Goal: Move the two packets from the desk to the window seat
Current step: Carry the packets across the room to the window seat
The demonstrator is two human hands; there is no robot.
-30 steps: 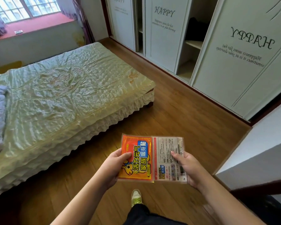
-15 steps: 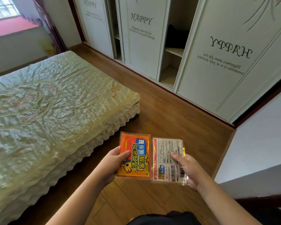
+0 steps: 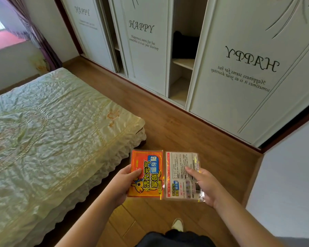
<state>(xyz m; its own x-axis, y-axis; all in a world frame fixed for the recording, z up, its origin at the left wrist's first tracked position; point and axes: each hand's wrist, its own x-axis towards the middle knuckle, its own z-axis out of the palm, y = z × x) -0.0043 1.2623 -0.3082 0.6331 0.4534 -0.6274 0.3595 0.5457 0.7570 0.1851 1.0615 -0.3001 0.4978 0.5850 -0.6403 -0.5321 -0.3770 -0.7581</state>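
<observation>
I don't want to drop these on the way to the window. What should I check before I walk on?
1. Left hand holds the orange packet: ok.
2. Right hand holds the white packet: ok.
3. Floor between bed and wardrobe free of things: ok.
4. Window seat in sight, far left: ok.
5. Room on the window seat for both packets: cannot tell, mostly out of view.
</observation>
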